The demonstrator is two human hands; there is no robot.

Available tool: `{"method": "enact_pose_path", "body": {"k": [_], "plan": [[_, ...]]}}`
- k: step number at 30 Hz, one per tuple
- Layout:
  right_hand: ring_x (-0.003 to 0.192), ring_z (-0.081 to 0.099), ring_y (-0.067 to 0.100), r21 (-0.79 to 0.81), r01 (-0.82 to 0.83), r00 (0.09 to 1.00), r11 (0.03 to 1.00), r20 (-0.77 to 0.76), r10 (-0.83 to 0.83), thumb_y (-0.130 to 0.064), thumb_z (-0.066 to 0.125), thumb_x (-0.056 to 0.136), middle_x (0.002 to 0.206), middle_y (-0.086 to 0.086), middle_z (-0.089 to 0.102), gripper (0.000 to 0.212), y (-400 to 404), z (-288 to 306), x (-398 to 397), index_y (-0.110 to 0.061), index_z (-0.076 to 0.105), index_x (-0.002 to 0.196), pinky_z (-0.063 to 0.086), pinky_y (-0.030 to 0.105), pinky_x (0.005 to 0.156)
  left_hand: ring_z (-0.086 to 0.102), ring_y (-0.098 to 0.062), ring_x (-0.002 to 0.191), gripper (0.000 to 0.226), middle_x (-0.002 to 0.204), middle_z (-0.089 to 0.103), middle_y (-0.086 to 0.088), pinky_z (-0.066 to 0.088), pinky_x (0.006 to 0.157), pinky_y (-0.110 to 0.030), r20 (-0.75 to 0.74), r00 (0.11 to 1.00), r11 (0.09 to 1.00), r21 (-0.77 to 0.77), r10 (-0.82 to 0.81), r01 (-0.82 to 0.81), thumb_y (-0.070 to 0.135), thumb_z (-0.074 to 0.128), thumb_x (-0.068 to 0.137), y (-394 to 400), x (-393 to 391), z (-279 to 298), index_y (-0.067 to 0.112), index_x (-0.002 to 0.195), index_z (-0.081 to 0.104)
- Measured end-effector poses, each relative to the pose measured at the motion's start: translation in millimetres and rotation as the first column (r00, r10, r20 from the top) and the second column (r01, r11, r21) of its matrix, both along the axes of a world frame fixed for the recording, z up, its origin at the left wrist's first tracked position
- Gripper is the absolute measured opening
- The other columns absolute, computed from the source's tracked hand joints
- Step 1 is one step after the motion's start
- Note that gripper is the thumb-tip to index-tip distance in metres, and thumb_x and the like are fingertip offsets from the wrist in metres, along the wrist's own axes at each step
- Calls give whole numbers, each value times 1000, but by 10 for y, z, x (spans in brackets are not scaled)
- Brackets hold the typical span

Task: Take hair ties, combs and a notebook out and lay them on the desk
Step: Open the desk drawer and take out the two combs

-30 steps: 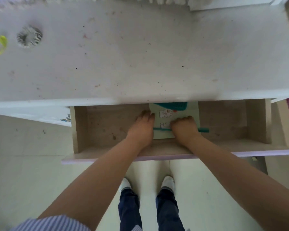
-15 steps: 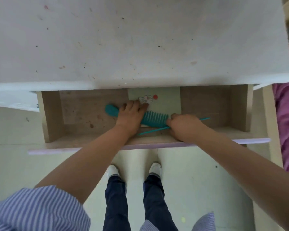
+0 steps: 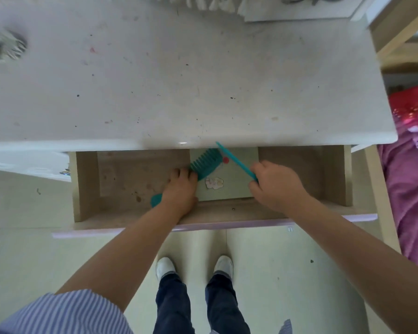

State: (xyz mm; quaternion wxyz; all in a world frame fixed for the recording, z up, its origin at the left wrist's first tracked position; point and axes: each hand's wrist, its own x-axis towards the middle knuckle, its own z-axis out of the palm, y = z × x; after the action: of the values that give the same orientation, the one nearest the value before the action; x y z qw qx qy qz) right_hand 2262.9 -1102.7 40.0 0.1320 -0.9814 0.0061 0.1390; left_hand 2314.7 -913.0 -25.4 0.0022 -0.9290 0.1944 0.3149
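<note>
My left hand (image 3: 180, 190) grips a wide-toothed teal comb (image 3: 206, 163) by its handle, teeth pointing up and right, inside the open drawer (image 3: 140, 214). A thin teal tail comb (image 3: 235, 160) is held in my right hand (image 3: 276, 186), its pointed end slanting up to the desk's front edge. Beneath both combs, on the drawer floor, lies a pale green notebook (image 3: 229, 186) with a small sticker and a red dot. A grey-white scrunchie hair tie (image 3: 6, 45) rests blurred on the desk (image 3: 179, 80) at the far left.
The drawer sticks out below the desk's front edge, its lilac front toward my legs. A wooden bed frame (image 3: 381, 189) and pink bedding (image 3: 410, 177) stand close on the right. White objects sit at the desk's back edge.
Both combs have lifted and turned: the wide comb's teeth now angle up-right, the tail comb's tip swung up toward the desk edge. My right hand moved right, uncovering the notebook.
</note>
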Motion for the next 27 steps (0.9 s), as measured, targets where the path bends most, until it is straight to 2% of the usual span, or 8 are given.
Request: {"method": "enact_pose_path", "body": {"k": [3,7,12,16,18,20,24,27], "plan": [[83,56,34,-72,-2,999,997,38,5,-14,48,85,92,23,62,22,99,-28,47,3,60,91,43,36,65,30,-41,124,50,139,29,-21,43,98,-50,11,999,998,-47,43,-43,12,49,89,67,41,-34,15,135,32],[62,59,33,-133,-87,983,987,147,106,-19,45,76,68,21,62,31,293,38,63,4,65,71,46,34,50,40,-41,113,48,136,28,-22,48,90,-48,4,1000,996,-88,16,-16,10,46,92,133,82,-75,17,136,30],[78,55,28,-125,-190,980,974,-87,180,-21,46,92,106,17,56,35,461,191,111,-3,50,122,42,32,60,52,-39,106,45,134,33,-23,50,87,-45,-9,999,989,-137,-51,49,6,43,93,257,166,-9,8,136,30],[57,63,30,-100,-175,978,979,95,184,-10,52,82,83,20,66,24,654,510,182,3,65,97,52,28,45,56,-37,96,40,124,42,-21,51,79,-42,28,991,957,-258,-127,130,8,44,92,470,187,243,6,132,37],[41,59,25,-146,-141,960,979,222,171,-14,42,74,70,18,67,33,792,678,262,1,69,85,46,19,33,57,-36,92,40,118,46,-20,52,75,-43,95,980,924,-328,-174,195,11,46,92,641,195,445,5,131,40],[36,57,27,-153,-92,944,984,302,135,-8,49,69,68,20,66,26,955,825,370,0,70,82,44,20,30,58,-37,90,42,113,50,-23,53,70,-46,162,970,888,-395,-183,234,10,50,90,852,202,654,3,131,44],[45,61,31,-53,-35,909,998,414,54,13,78,46,77,29,66,42,1252,989,647,3,70,85,51,29,36,59,-34,88,48,117,50,-21,53,69,-39,256,944,891,-347,-210,292,16,47,90,1338,331,968,7,137,39],[66,67,41,-15,-47,926,999,375,49,18,77,46,95,35,65,51,1508,966,867,5,68,95,57,40,48,64,-39,66,41,94,60,-29,56,55,-36,326,945,887,-441,17,136,7,58,81,1653,505,1222,-5,120,56]]}}
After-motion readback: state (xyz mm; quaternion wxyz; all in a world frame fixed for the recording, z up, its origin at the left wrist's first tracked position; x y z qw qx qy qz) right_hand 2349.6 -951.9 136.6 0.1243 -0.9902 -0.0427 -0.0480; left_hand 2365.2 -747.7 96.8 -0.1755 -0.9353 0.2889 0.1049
